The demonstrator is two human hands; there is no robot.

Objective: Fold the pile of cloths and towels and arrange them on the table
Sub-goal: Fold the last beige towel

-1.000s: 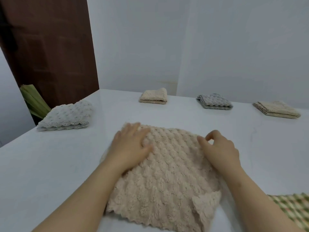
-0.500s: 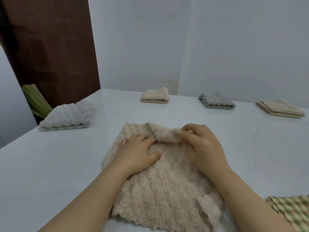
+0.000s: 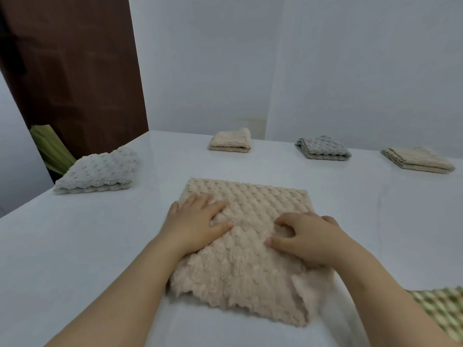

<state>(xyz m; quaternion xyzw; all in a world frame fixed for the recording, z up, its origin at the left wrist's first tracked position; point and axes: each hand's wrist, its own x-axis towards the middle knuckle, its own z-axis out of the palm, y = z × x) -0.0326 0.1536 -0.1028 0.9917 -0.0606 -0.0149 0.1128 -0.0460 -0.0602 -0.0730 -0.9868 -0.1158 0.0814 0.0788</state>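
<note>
A beige bobble-textured towel (image 3: 246, 196) lies spread on the white table (image 3: 75, 246) in front of me. My left hand (image 3: 198, 224) rests flat on its left part, fingers apart. My right hand (image 3: 308, 239) presses on its right part with fingers curled into the pile. A loose flap of the towel sticks out at its near right corner. Several folded cloths sit farther off: a pale grey one (image 3: 100, 171) at the left, a beige one (image 3: 231, 141), a grey one (image 3: 323, 148) and a cream one (image 3: 418, 160) along the back.
A green-and-cream checked cloth (image 3: 443, 311) lies at the near right edge. A brown door (image 3: 75, 66) and green leaves (image 3: 51, 149) stand beyond the table's left corner. White walls close the back.
The towel's far edge, bunched up under my right hand half a second ago, now lies flat. My right hand has drawn back toward me onto the towel's right part.
</note>
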